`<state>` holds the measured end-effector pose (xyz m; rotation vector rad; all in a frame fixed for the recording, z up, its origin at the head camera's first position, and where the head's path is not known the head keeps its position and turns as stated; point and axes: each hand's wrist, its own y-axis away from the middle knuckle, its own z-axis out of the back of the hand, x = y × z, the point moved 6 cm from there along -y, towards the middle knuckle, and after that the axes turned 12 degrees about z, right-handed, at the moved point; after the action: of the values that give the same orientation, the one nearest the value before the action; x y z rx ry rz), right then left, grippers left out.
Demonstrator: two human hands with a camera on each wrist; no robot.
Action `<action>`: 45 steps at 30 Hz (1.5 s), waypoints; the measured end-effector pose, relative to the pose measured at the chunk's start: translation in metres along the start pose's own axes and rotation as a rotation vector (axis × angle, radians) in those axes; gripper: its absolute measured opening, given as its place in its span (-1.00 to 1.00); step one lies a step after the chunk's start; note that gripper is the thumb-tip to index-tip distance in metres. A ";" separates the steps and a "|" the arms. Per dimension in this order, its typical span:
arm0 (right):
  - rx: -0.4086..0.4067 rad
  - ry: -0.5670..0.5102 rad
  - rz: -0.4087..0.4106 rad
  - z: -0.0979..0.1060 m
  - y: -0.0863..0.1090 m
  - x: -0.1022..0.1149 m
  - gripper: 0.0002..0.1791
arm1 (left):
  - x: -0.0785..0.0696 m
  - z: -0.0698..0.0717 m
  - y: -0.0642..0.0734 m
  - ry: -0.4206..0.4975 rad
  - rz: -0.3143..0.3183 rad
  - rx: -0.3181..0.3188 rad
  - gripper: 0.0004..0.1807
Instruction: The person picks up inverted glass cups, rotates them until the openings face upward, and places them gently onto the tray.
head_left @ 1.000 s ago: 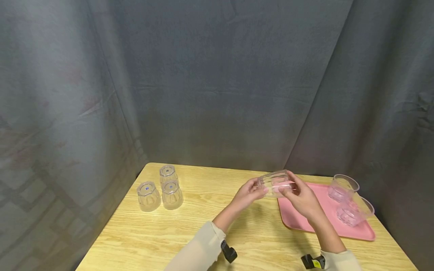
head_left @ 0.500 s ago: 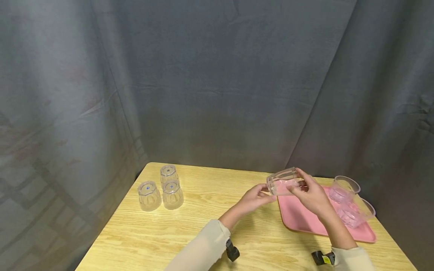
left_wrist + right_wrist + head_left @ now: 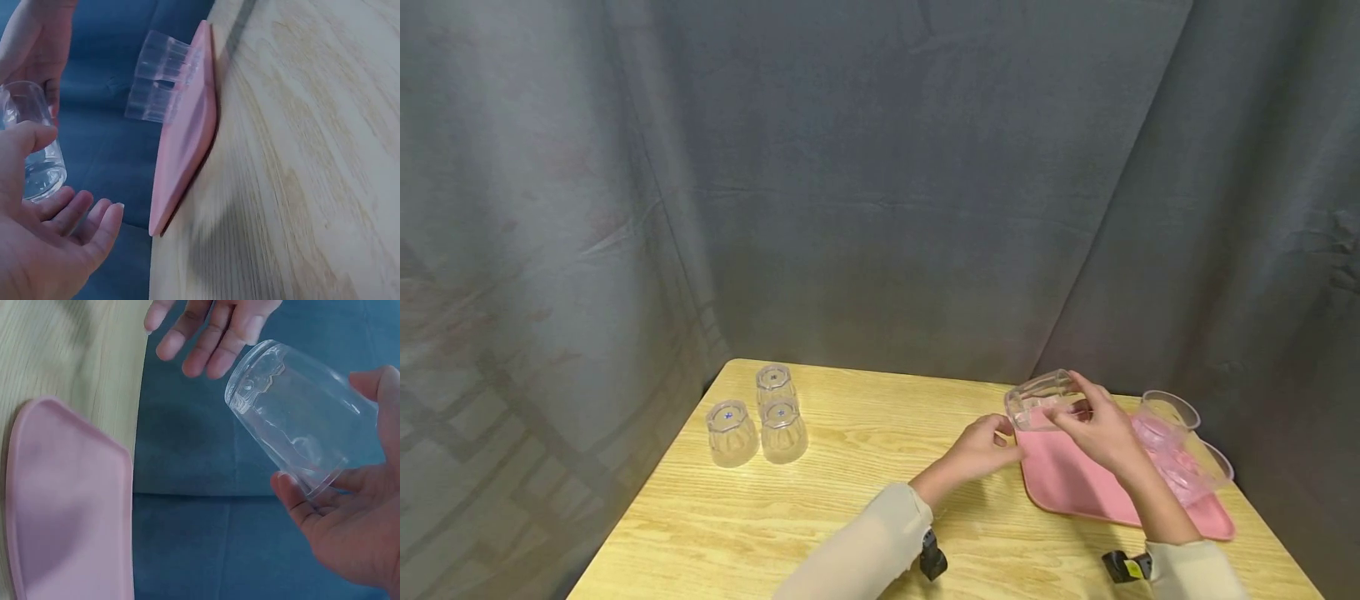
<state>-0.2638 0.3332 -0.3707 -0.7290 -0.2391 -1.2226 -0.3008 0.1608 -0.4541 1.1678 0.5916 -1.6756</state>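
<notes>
A clear drinking glass is held on its side above the left edge of a pink tray. My right hand grips it near its rim, thumb on one side and fingers on the other. The thick base points left, towards my left hand. That hand holds nothing; its fingers are spread and loosely bent just off the base. Two more clear glasses, one farther back and one nearer, stand mouth up on the tray's right side, partly overlapping.
Three clear glasses stand upside down at the table's left: one in front left, one beside it and one behind. The wooden table ends at a grey curtain at the back and sides.
My left hand has let go of the glass and drawn slightly away from its base. My right hand has carried the glass right, over the tray's edge.
</notes>
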 end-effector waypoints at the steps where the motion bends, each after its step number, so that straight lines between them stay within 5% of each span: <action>1: 0.005 0.006 -0.005 0.000 0.000 -0.001 -0.08 | 0.000 -0.001 -0.001 -0.012 0.005 -0.005 -0.55; 19: 0.017 0.064 -0.026 0.010 -0.004 -0.023 0.00 | 0.007 -0.029 -0.022 -0.304 0.101 -0.130 -0.59; 45: 0.108 0.125 -0.106 0.012 -0.013 -0.057 0.04 | 0.024 -0.059 -0.035 -0.332 0.244 -0.172 -0.71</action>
<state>-0.2931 0.3820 -0.3876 -0.5498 -0.2410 -1.3405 -0.3090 0.2121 -0.5055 0.7820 0.3596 -1.5320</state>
